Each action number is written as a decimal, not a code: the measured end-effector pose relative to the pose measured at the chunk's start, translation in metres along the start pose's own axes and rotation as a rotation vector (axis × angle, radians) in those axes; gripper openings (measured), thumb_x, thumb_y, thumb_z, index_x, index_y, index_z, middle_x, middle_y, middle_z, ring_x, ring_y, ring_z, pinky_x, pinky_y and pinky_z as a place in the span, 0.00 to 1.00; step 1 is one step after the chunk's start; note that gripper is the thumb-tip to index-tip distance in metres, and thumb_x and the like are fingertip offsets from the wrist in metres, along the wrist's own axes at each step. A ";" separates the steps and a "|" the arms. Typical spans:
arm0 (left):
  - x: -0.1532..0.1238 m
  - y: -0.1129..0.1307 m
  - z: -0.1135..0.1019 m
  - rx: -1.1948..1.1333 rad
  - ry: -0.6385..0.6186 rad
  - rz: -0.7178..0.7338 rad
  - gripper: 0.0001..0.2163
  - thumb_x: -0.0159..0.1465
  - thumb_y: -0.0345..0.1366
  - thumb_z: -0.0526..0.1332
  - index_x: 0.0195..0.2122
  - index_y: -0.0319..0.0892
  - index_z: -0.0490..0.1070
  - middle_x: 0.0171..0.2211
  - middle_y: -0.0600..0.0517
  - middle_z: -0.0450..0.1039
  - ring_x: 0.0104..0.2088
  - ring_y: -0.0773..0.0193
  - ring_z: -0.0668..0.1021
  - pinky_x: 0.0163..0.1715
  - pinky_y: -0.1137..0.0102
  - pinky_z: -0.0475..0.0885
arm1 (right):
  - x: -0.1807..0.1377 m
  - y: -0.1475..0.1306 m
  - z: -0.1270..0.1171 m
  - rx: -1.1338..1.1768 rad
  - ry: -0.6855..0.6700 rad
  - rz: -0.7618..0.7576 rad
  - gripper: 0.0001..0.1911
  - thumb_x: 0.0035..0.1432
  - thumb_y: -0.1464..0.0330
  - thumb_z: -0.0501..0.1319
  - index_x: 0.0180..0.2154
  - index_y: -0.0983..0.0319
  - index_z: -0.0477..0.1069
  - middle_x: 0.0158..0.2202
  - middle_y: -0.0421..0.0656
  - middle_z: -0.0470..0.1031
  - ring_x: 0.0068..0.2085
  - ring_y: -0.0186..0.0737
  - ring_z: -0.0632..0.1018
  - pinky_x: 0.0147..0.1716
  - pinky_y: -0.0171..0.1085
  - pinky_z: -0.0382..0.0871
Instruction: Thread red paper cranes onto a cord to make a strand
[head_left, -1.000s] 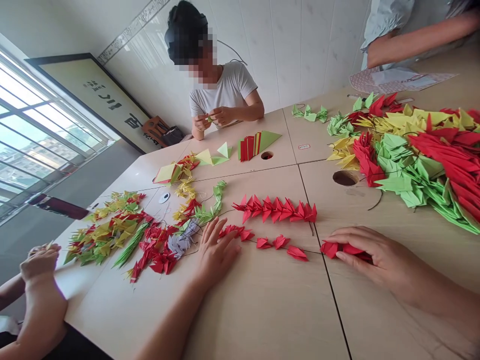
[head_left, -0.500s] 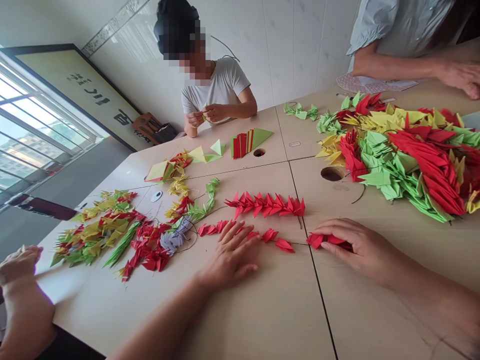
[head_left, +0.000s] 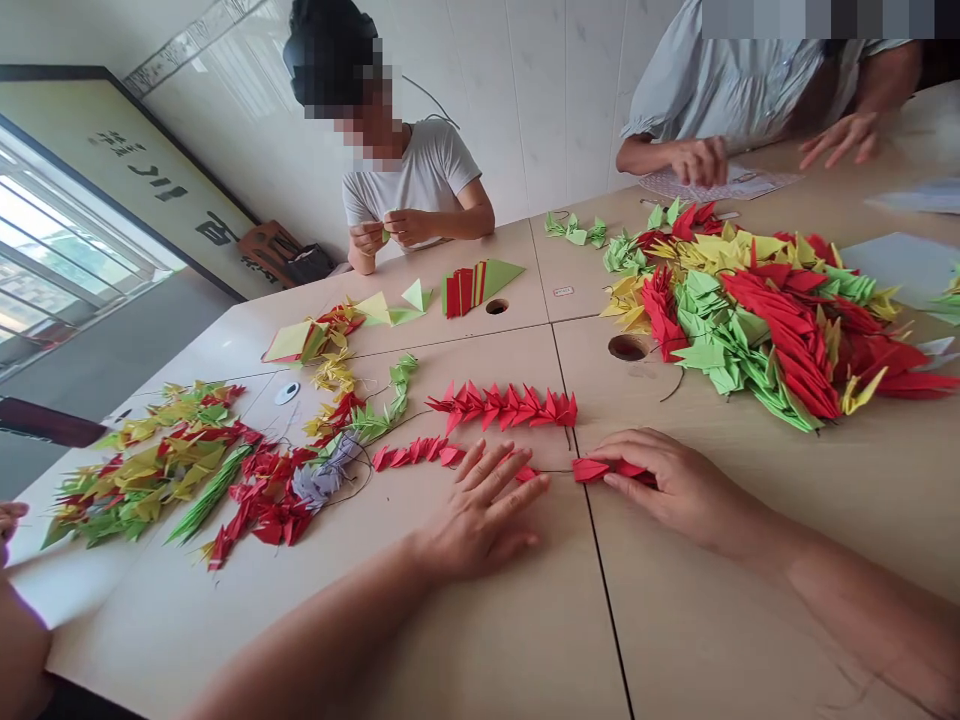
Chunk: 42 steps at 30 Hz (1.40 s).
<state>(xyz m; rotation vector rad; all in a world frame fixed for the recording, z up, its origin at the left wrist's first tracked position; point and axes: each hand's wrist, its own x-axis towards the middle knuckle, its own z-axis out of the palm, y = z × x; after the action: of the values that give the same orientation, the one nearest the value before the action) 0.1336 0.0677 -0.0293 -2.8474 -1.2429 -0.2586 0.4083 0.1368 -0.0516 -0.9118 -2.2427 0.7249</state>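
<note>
My left hand [head_left: 487, 515] lies palm down with fingers spread, over a row of red folded paper cranes [head_left: 418, 453] on a thin dark string. Some of that row is hidden beneath the fingers; a bit of red paper [head_left: 527, 474] shows between them. To the right, my right hand [head_left: 679, 490] is closed around several more red paper cranes [head_left: 592, 470], their far ends covered by the fingers. The string runs between the two hands, close to the tabletop. Just beyond both lies a fuller red paper-crane strand [head_left: 510, 407].
A heap of green, red and yellow crane strands [head_left: 750, 320] lies at right, another pile [head_left: 172, 450] at left. Folded paper sheets [head_left: 480, 288] lie near a cable hole [head_left: 496, 307]. One person [head_left: 420, 190] folds paper opposite; another [head_left: 742, 110] sits at far right.
My left hand has slid right along the string, and the loose red cranes beside it are now mostly covered. My right hand keeps its hold. The view has swung right.
</note>
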 end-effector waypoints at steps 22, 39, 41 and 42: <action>0.058 0.029 0.009 -0.179 0.142 0.078 0.16 0.66 0.37 0.55 0.54 0.39 0.64 0.51 0.43 0.72 0.57 0.52 0.70 0.61 0.52 0.58 | -0.001 -0.011 -0.010 0.195 -0.053 0.027 0.37 0.44 0.83 0.51 0.56 0.57 0.64 0.54 0.45 0.71 0.56 0.42 0.72 0.55 0.45 0.69; 0.069 0.027 0.018 -0.398 0.243 -0.088 0.07 0.65 0.35 0.59 0.44 0.42 0.69 0.40 0.47 0.76 0.41 0.61 0.77 0.41 0.65 0.71 | -0.007 -0.015 0.008 0.516 -0.009 0.139 0.27 0.59 0.76 0.55 0.58 0.51 0.58 0.56 0.46 0.64 0.56 0.42 0.72 0.47 0.42 0.78; 0.069 0.026 0.018 -0.435 0.247 -0.092 0.06 0.64 0.33 0.60 0.42 0.42 0.69 0.38 0.49 0.76 0.39 0.62 0.77 0.39 0.66 0.71 | -0.008 -0.018 0.007 0.489 -0.018 0.136 0.28 0.59 0.75 0.56 0.59 0.51 0.58 0.56 0.46 0.64 0.55 0.42 0.72 0.47 0.42 0.78; 0.068 0.026 0.018 -0.450 0.253 -0.100 0.06 0.64 0.33 0.60 0.41 0.42 0.69 0.38 0.49 0.76 0.38 0.62 0.76 0.38 0.67 0.71 | -0.008 -0.019 0.006 0.444 -0.020 0.123 0.28 0.59 0.75 0.57 0.59 0.51 0.58 0.57 0.45 0.64 0.56 0.42 0.72 0.49 0.43 0.77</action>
<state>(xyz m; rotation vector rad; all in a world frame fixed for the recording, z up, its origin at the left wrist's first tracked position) 0.2005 0.1008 -0.0346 -2.9659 -1.4235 -0.9846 0.4009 0.1176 -0.0454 -0.8236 -1.9358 1.2313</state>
